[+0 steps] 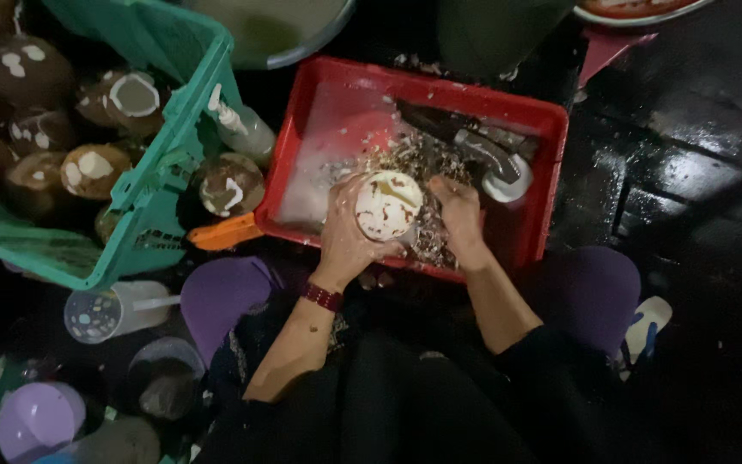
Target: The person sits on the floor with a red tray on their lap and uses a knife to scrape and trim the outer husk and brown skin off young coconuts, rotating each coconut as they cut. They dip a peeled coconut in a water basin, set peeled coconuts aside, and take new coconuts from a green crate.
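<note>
The left hand [345, 236] wraps around a peeled coconut [387, 204], its pale cut face turned up, over the near side of the red tub [551, 155]. Just right of it, touching the coconut's side, the right hand [459, 216] is closed, though around what I cannot tell. Brown coconuts fill the green crate [173, 137] far left.

A single head-worn camera looks almost straight down over the seated person's lap, fairly near. The red tray [543, 172] sits centre frame just beyond the knees, the green crate [161, 185] fills the upper left, and wet dark floor [697, 172] runs along the right edge.
</note>
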Demonstrator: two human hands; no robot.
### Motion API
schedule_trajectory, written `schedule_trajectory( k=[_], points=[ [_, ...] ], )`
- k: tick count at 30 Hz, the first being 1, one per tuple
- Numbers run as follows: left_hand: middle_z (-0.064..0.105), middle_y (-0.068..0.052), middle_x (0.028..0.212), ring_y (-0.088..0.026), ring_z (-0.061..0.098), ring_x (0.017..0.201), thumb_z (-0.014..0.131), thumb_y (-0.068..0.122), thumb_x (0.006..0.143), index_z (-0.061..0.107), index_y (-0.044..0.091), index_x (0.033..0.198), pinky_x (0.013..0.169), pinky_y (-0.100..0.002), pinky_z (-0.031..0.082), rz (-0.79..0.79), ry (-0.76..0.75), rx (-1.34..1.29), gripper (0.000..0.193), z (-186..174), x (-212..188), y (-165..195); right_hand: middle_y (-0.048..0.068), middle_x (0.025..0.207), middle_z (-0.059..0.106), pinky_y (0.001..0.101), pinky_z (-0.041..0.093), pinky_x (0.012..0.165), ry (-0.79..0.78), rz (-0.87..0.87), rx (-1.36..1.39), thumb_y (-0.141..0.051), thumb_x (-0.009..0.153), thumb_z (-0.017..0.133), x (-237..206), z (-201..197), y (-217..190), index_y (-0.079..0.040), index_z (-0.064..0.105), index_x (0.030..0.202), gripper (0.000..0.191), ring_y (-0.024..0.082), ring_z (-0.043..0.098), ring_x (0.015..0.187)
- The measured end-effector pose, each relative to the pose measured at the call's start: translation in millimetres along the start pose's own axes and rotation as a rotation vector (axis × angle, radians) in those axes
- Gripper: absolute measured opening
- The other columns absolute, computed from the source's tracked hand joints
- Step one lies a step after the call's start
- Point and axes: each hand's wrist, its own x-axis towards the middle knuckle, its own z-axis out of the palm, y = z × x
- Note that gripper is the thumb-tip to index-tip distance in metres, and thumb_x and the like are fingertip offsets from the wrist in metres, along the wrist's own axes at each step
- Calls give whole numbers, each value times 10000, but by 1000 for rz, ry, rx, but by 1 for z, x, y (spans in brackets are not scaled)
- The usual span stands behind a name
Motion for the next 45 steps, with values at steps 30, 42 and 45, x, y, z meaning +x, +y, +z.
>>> schedule_trajectory(
  k=[30,42,45],
  points=[
    [522,-110,1515,-369,499,1389,674,474,884,458,146,1501,1128,-643,420,-602,135,-1928,731,6,28,-64,95,986,745,372,617,709,-87,43,-354,-236,829,757,-30,-33,-94,-98,597,1351,564,285,752,836],
    [565,-88,1463,-327,548,1343,643,488,895,506,156,1451,1096,-592,473,-593,214,-1881,662,17,32,-72,147,918,763,401,592,660,-146,-479,-187,-262,954,668,-88,-15,-110,-87,603,1292,386,303,749,741],
    [578,-87,1459,-317,564,1339,644,477,909,501,136,1455,1113,-566,477,-545,226,-1869,660,19,31,-70,188,812,715,435,516,573,-7,-542,-152,-222,929,691,-83,-2,-102,-55,575,1319,441,358,659,623]
  ],
)
